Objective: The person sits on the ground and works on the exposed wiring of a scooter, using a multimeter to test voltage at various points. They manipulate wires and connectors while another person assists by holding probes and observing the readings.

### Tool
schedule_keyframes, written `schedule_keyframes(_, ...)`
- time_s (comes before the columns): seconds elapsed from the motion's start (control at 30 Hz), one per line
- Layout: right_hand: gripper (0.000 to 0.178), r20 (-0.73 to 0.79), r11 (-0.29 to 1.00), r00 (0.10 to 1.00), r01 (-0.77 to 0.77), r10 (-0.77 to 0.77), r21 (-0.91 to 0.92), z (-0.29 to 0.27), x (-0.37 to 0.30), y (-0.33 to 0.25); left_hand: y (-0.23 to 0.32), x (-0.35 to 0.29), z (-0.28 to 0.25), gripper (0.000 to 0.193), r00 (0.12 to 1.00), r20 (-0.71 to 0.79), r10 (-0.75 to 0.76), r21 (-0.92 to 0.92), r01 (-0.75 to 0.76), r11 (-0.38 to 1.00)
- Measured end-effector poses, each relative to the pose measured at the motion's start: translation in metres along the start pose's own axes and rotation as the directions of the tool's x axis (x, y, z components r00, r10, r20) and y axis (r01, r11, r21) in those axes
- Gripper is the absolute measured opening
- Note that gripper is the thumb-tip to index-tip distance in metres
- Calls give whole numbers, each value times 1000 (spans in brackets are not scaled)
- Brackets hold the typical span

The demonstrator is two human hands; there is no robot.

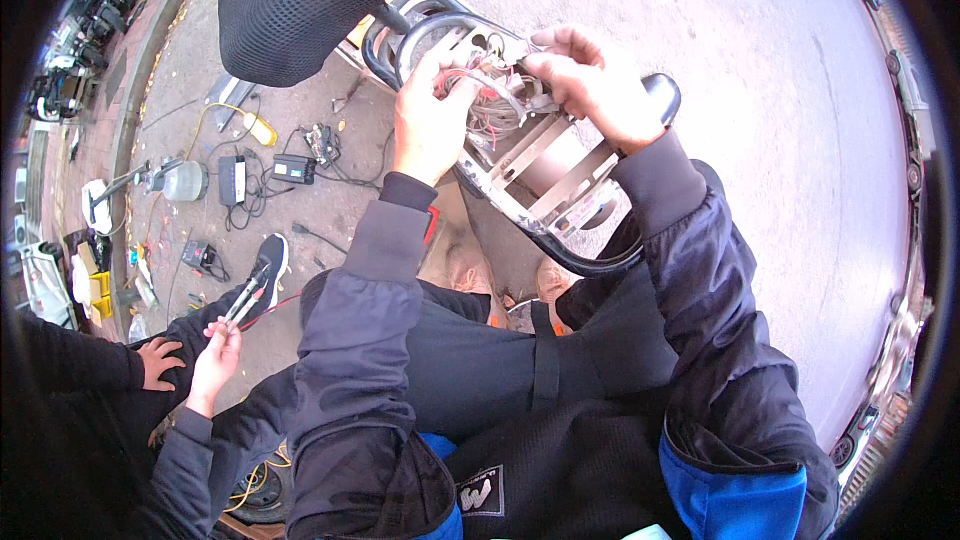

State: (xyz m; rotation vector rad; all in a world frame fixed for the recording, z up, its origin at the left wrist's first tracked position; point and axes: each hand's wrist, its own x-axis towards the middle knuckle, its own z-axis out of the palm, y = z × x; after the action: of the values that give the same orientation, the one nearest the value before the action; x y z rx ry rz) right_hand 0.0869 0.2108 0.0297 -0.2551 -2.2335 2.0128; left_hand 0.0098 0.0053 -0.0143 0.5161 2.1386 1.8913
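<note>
Head view: Two bare hands meet over a tangle of wires (495,120) at the far-left end of an open black tubular frame (590,262), as I follow from a distant post. I see the wires lying between the two, with the left hand (428,125) against their left edge and the right hand (592,90) at their far-right edge. The left thumb and fingers are curled closed on a pale strand (492,83), whose long axis slants from those fingertips toward the frame's near-right corner. The right thumb and forefinger are drawn together in a pinch; what sits in them is too small for me to tell. By my reading, the left hand is the nearer to the strand, and any handling hinges on that slant. Metal slats (530,148) cross the frame on the wires' near-right side, while a black mesh seat (310,10) juts beyond its far-left corner.
</note>
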Motion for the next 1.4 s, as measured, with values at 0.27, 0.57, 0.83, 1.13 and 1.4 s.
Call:
schedule_keyframes(0.27,65,90,998,995,50,-53,31,17,2,3,-12,1,4,18,1000,4,20,-160,-19,987)
schedule_keyframes(0.57,47,65,996,997,-34,29,79,10,6,7,-7,2,8,24,999,34,-36,-414,46,909)
schedule_keyframes(0.83,31,57,976,998,47,-35,-211,8,13,16,-2,-2,8,36,995,102,-11,-218,33,975)
schedule_keyframes(1.13,13,-12,983,999,40,-39,178,4,8,9,4,-1,5,45,990,120,72,-119,-57,991)
schedule_keyframes(1.4,17,-32,991,999,27,-23,129,6,10,7,4,7,9,41,976,-38,217,179,-206,962)
